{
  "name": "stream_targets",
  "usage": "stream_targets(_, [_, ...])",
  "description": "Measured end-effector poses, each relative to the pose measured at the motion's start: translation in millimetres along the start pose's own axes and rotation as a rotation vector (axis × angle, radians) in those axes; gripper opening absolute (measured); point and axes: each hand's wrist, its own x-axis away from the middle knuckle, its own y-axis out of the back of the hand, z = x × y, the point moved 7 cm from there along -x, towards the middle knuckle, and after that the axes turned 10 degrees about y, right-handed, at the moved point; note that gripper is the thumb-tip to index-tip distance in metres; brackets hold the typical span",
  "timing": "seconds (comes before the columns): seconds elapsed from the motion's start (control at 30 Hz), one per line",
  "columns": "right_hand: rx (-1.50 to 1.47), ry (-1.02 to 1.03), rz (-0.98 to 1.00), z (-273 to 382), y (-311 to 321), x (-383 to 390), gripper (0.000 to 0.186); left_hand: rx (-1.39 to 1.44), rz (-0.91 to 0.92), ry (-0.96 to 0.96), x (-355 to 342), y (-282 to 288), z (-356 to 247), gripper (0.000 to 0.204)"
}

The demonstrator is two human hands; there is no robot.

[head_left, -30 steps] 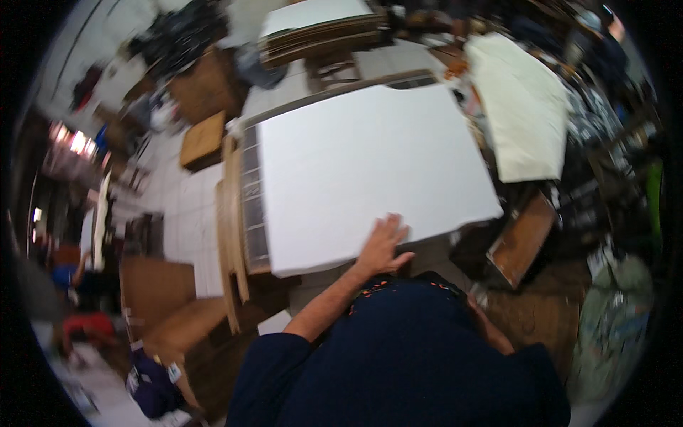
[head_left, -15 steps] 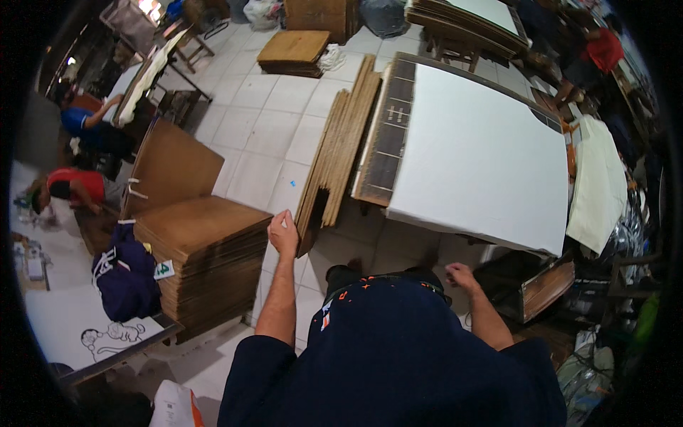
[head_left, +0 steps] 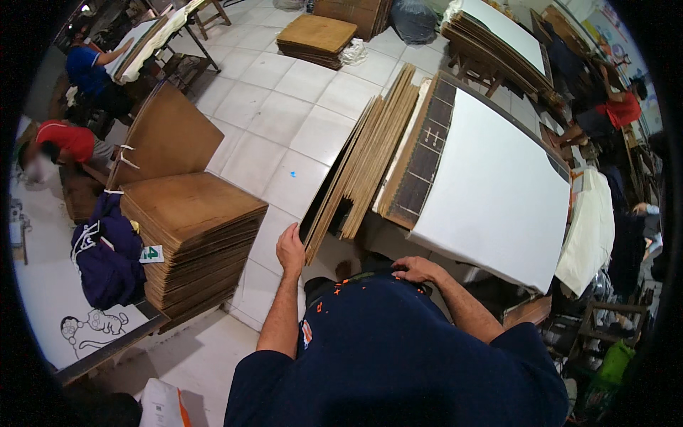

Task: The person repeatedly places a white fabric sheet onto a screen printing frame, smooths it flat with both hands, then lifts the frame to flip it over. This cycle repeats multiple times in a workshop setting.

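Several thin brown boards (head_left: 377, 149) stand on edge side by side, left of a white-topped table. My left hand (head_left: 289, 248) is at the near end of the leftmost board, its fingers curled against the edge. A dark strip shows along this board's upper edge. My right hand (head_left: 418, 270) is in front of my waist, close to my dark shirt (head_left: 398, 341), with its fingers loosely extended to the left and nothing in them. The white sheet (head_left: 498, 185) on the table lies just beyond this hand.
To the left stands a tall stack of brown boards (head_left: 192, 213), with a dark purple cloth bundle (head_left: 110, 256) beside it. A low board stack (head_left: 316, 35) sits on the tiled floor (head_left: 256, 164). People work at the far left and far right. Cream cloth (head_left: 587, 228) hangs at the table's right.
My left hand has moved to the near edge of the standing boards. My right hand has come inward to my waist. The view has turned slightly.
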Motion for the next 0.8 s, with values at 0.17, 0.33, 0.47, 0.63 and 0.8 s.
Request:
stream_targets(0.17, [0.006, 0.195, 0.205, 52, 55, -49, 0.046, -0.064, -0.032, -0.094, -9, 10, -7, 0.028])
stream_targets(0.33, [-0.337, 0.406, 0.126, 108, 103, -120, 0.073, -0.303, 0.187, 0.070, -47, 22, -48, 0.030])
stream_targets(0.47, [-1.043, 0.080, -0.061, 127, 112, -191, 0.091, -0.364, 0.397, -0.012, -52, 23, -138, 0.025])
stream_targets(0.63, [-1.177, -0.070, -0.587, 115, 159, -218, 0.025, 0.139, 0.568, 0.069, -30, 40, -194, 0.034])
stream_targets(0.8, [-1.277, 0.059, -0.607, 100, 188, -136, 0.024, 0.780, 0.732, 0.493, 11, 47, -132, 0.047])
